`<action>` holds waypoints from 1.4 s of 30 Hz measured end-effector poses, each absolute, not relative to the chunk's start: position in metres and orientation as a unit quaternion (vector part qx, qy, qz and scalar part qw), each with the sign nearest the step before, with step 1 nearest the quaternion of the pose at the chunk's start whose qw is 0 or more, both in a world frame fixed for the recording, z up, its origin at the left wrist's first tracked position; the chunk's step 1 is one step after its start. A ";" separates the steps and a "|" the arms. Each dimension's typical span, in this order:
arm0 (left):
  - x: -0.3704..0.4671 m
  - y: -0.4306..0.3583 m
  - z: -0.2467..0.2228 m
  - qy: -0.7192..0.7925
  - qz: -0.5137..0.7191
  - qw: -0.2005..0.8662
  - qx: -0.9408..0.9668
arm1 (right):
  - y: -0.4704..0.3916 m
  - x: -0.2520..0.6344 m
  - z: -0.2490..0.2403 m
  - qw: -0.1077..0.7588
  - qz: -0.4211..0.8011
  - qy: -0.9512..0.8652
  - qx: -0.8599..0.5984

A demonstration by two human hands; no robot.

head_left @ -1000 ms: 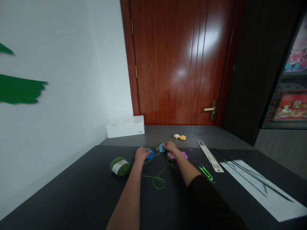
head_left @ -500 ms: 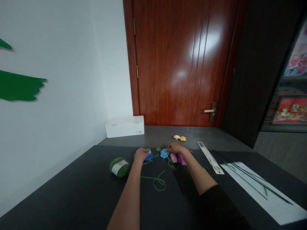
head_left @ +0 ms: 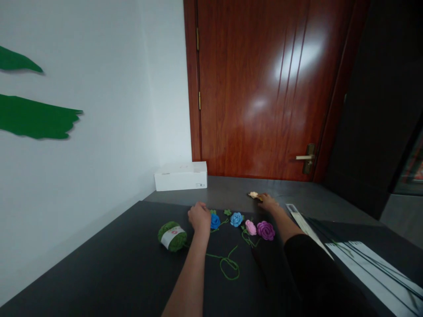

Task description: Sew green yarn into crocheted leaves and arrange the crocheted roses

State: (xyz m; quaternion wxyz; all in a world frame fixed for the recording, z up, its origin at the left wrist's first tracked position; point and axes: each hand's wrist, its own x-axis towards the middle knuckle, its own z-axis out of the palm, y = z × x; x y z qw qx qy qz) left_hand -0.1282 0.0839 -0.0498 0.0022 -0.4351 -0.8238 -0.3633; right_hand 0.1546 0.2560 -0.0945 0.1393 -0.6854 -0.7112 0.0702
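My left hand (head_left: 199, 216), its fingers curled in and partly hidden, is just left of a dark blue crocheted flower (head_left: 215, 221). Farther back, the fingers of my right hand (head_left: 269, 203) close on a yellow crocheted flower (head_left: 260, 198), which they mostly cover. Beside it lies a cream flower (head_left: 253, 194). A light blue flower (head_left: 236, 219), a pink flower (head_left: 250, 227) and a purple flower (head_left: 265, 230) form a row on the black mat, with small green leaves (head_left: 228, 212) and green yarn tails among them.
A green yarn ball (head_left: 172, 236) with a paper band sits left, its loose strand (head_left: 229, 268) looped in front. A dark slim tool (head_left: 259, 264) lies near my right forearm. To the right are a long narrow packet (head_left: 307, 226), dark stems and white paper (head_left: 360, 268). A white box (head_left: 181, 177) stands behind.
My right hand has left the light blue flower and gone back and right to the yellow one. The left hand has come off the dark blue flower. The view has turned slightly left.
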 end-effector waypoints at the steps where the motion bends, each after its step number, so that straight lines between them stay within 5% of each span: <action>1: -0.127 0.083 -0.049 -0.818 -0.377 0.012 -0.434 | 0.256 0.155 -0.099 0.137 0.070 -0.709 -0.688; 18: -0.124 0.090 -0.052 -0.707 -0.490 0.092 -0.501 | 0.265 0.118 -0.087 0.202 0.155 -0.742 -0.620; 33: -0.094 0.108 -0.077 -0.433 -0.621 -0.375 -0.535 | 0.142 0.068 -0.039 0.279 0.455 -0.796 -0.286; 38: -0.119 0.118 -0.081 -0.491 -0.705 -0.271 -0.434 | 0.153 0.058 -0.038 0.430 0.473 -0.643 -0.421; 42: -0.149 0.124 -0.086 -0.545 -0.748 -0.128 -0.356 | 0.170 0.037 -0.041 0.447 0.455 -0.621 -0.455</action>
